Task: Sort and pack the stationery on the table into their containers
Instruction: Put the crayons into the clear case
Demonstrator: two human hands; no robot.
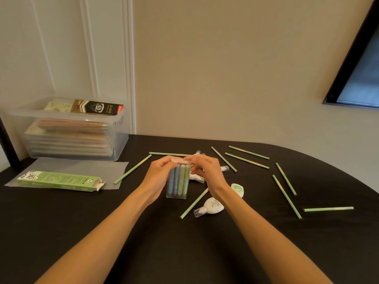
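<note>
Marker case: I see a clear, thin-walled plastic case of pastel markers [178, 184] standing upright at the centre of the black table [205, 253], between both hands.
Left hand: my view shows the left hand [159, 178] wrapped round the case's upper left side, fingers curled onto it.
Right hand: the right hand [207, 172] pinches the pale flap at the case's top. I cannot tell how each finger lies.
Handling: I judge the case light, slick and easily dented. I would hold it by its narrow sides, not its broad face.
Markers: four show through the front, two blue and two green.
Pencils: nine thin green wooden pencils [247, 160] lie scattered. They look stiff, light and likely to roll, so I would take them mid-shaft.
Correction tapes: one white plastic dispenser with a clear cap [211, 207] lies in front. At least three more are half hidden behind the hands.
Small roller: one round green-and-white roller [238, 189] lies beside the right wrist.
Pencil box: one green cardboard box [59, 181], its end open, lies at the left.
Tub: one clear plastic storage tub [121, 140] stands at the back left, with packs stacked inside.
</note>
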